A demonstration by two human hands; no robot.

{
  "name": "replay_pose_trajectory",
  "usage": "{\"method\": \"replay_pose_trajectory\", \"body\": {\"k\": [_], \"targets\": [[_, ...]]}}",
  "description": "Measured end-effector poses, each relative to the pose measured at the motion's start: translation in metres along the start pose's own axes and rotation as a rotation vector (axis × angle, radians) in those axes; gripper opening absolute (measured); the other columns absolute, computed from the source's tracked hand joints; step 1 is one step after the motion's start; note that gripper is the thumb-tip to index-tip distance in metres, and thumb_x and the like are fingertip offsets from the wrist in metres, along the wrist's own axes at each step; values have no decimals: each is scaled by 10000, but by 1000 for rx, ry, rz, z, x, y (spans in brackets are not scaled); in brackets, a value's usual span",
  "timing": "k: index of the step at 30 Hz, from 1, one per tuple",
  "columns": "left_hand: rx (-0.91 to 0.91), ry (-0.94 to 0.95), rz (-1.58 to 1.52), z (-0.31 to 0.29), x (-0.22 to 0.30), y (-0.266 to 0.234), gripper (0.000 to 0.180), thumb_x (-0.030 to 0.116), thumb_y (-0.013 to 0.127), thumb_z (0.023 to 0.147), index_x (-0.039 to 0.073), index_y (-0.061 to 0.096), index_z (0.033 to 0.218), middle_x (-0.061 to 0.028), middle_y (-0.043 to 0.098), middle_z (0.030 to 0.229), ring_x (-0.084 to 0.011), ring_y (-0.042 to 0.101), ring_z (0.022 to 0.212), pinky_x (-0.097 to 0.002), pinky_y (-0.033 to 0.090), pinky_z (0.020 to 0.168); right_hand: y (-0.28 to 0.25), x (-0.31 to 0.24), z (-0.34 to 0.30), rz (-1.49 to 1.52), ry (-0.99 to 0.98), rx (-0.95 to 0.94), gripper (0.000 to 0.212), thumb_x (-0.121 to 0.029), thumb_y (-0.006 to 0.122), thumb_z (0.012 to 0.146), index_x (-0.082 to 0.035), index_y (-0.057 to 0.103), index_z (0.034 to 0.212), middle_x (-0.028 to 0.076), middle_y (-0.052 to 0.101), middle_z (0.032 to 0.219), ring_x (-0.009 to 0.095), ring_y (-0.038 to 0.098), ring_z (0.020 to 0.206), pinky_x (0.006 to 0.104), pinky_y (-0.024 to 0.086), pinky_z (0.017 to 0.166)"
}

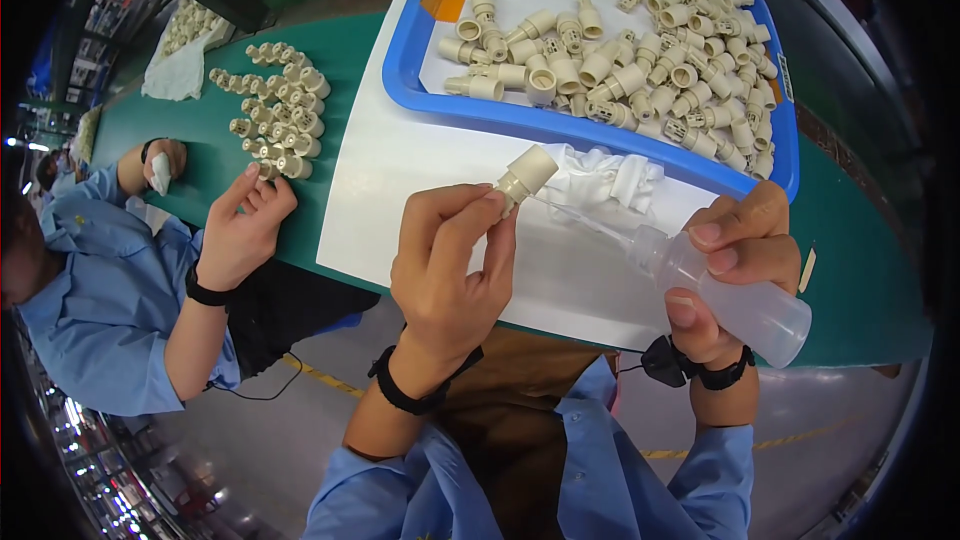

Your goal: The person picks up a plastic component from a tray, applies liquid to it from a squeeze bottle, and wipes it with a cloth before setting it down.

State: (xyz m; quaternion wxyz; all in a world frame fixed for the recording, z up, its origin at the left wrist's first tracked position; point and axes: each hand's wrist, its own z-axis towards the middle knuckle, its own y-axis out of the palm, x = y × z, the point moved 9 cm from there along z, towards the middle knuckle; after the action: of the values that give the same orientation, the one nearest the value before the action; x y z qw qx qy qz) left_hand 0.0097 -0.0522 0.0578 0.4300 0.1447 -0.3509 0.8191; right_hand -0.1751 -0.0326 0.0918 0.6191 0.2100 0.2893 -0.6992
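Observation:
Between the thumb and fingers of my left hand [445, 265] is a beige plastic fitting [527, 174], tilted with its wide round end up and to the right. My right hand [735, 270] grips a translucent squeeze bottle [755, 315] that lies nearly level. Its thin nozzle [590, 223] points left, and the tip comes up close to the fitting; whether they touch I cannot tell. My left fingers hide the fitting's lower end. Behind the nozzle, a crumpled white cloth [605, 180] rests on the white sheet [375, 180] against the blue tray [450, 112].
The tray holds a heap of similar beige fittings [690, 50]. On the green table [345, 50] at left, several fittings stand in rows [285, 110]. A co-worker's hand [245, 220] reaches to them; the other holds something white. A small beige strip [807, 270] lies right of my bottle.

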Motion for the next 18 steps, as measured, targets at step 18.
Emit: {"method": "replay_pose_trajectory", "body": {"k": [18], "targets": [[-102,-935,-858,-27,-47,28,218,52,597,798,-54,501,963,-105,580,777,-109,555,585,-223,481,516,-4,-2,-1,-24,-9,3,357,-51,732,585,-99,504,856,92,497,879,87,411,548,211,355,447]]}}
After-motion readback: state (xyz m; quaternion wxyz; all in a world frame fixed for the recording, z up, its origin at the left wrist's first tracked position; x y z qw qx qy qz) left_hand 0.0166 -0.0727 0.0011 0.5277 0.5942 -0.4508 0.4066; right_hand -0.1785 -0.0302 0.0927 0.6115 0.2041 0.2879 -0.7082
